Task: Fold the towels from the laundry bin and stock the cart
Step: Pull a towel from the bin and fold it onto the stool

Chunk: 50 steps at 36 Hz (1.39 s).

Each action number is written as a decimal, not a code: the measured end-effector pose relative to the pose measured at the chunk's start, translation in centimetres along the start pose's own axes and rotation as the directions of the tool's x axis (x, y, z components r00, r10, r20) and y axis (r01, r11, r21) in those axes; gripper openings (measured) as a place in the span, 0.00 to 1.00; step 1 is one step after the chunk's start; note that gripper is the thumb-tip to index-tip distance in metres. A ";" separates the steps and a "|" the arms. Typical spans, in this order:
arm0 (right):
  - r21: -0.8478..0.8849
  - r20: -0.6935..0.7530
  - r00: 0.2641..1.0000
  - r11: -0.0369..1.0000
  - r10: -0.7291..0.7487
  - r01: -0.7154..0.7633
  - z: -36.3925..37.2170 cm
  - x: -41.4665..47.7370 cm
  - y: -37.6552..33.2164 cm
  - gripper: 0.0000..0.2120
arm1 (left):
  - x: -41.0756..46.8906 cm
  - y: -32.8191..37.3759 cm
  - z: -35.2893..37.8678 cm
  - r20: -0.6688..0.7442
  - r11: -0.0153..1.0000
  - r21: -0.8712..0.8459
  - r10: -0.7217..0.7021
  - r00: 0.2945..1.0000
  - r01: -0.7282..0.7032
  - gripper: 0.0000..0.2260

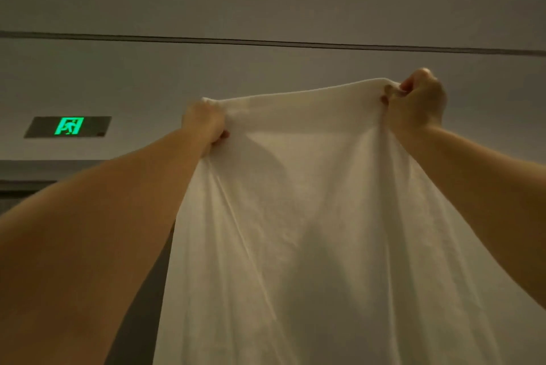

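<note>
white towel [295, 217] hanging free, top edge gripped by left hand [204, 122] and right hand [419, 101]

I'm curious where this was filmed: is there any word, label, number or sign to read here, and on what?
No readable words or numbers.
The green exit sign on the wall: only a running-figure pictogram, no letters.
The white towel, gripped by the left hand and right hand: no tag or print showing.

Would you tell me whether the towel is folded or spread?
Spread: left hand and right hand hold the towel wide, hanging unfolded.
</note>
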State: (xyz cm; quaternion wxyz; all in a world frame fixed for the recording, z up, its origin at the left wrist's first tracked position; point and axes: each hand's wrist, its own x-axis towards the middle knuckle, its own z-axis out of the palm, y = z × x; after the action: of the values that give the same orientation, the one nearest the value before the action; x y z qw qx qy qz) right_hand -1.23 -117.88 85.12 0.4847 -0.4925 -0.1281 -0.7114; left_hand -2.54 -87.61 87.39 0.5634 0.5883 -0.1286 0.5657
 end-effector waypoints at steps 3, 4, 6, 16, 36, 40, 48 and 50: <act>0.043 -0.056 0.997 0.997 -0.060 0.062 0.4 0.6 -0.7 0.18 | 0.8 1.2 -0.6 -0.065 0.997 0.049 0.059 0.996 -0.056 0.14; 0.038 -0.050 0.997 0.997 -0.060 0.062 0.6 0.7 -1.0 0.18 | 1.1 1.5 -0.8 -0.078 0.997 0.051 0.062 0.995 -0.058 0.13; -0.051 0.048 0.998 0.998 -0.038 0.040 1.3 1.0 -1.3 0.13 | 1.4 1.0 -1.0 0.015 0.992 0.128 0.016 1.000 -0.018 0.10; -0.077 0.006 0.998 0.995 -0.068 0.068 3.6 -2.1 0.2 0.05 | 2.6 -3.1 -2.4 0.154 0.936 -0.250 -0.216 0.964 0.249 0.13; -0.388 0.295 0.942 0.881 -0.160 0.271 4.5 -4.5 1.4 0.11 | 4.8 -10.3 -5.1 0.102 0.960 0.279 -0.027 0.994 -0.003 0.08; -0.472 0.397 0.917 0.848 -0.040 0.241 4.9 -5.7 2.3 0.11 | 4.3 -11.2 -4.6 0.196 0.954 0.297 -0.110 0.974 0.048 0.10; -0.321 0.386 0.920 0.945 0.070 0.063 5.1 -7.7 3.9 0.11 | 4.0 -12.3 -4.9 0.191 0.935 -0.185 -0.267 0.944 0.302 0.09; -0.246 0.382 0.914 0.968 0.138 -0.044 5.3 -8.1 4.2 0.09 | 3.5 -12.8 -5.1 0.221 0.943 -0.171 -0.246 0.944 0.286 0.08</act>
State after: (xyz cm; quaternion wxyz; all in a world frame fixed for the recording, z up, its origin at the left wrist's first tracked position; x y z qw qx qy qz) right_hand 5.63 -111.89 79.79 0.4207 -0.6848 -0.1165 -0.5836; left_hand 6.05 -77.57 82.21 0.6760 0.5932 -0.1590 0.4073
